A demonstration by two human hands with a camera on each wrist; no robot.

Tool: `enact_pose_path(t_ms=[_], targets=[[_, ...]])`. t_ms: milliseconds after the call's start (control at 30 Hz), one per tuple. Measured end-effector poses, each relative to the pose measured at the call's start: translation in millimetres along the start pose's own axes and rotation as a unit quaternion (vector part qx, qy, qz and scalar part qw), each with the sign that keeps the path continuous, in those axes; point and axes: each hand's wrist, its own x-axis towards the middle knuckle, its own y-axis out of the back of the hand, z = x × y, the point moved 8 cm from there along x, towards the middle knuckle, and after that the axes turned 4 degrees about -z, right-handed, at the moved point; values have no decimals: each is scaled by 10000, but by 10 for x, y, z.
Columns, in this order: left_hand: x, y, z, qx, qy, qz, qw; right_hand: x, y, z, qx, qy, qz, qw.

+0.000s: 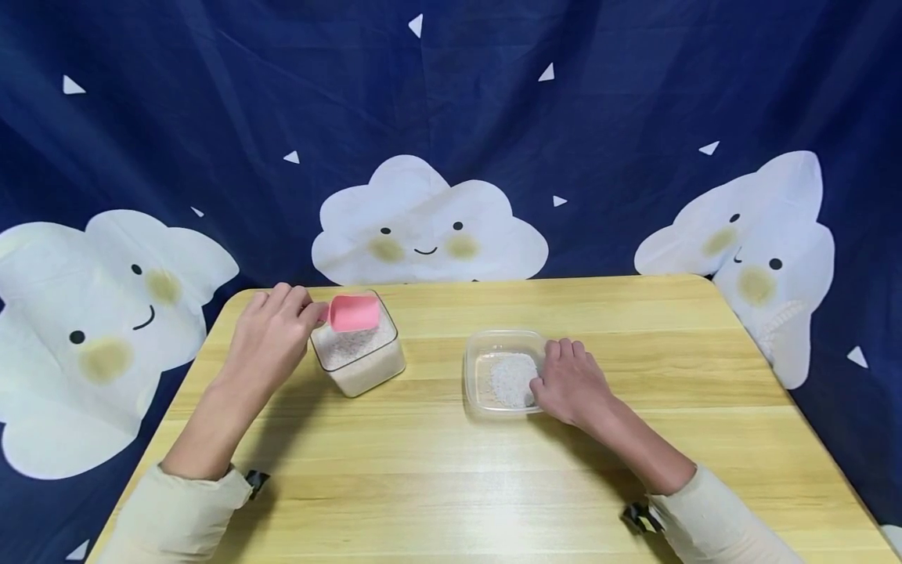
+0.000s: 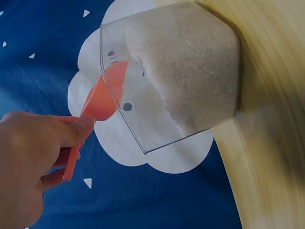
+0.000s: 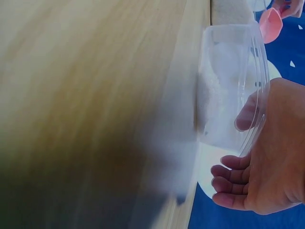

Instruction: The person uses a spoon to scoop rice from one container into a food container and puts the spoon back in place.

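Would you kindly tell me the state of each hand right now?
Left hand: closed, holding the pink scoop by its handle.
Right hand: closed, gripping the clear plastic container at its side.

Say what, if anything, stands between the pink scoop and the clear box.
The square container does, at its right rim; past that, nothing visible stands on the table between the pink scoop and the clear box.

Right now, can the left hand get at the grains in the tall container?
Probably yes: the left hand holds the pink scoop at the tall container, whose open top leaves the grains uncovered.
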Motion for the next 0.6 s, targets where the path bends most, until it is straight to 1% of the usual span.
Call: enact_pose_path(t_ms=[200, 333, 600], targets=[[-21, 27, -6, -21, 17, 105, 9999, 5, 0, -11, -21, -1, -15, 10000], [-22, 39, 7, -14, -33, 78, 10000, 2, 11, -8, -17, -10, 3, 10000], [-10, 4, 43, -29, -223, -178, 9996, 1, 3, 2, -20, -27, -16, 10000]])
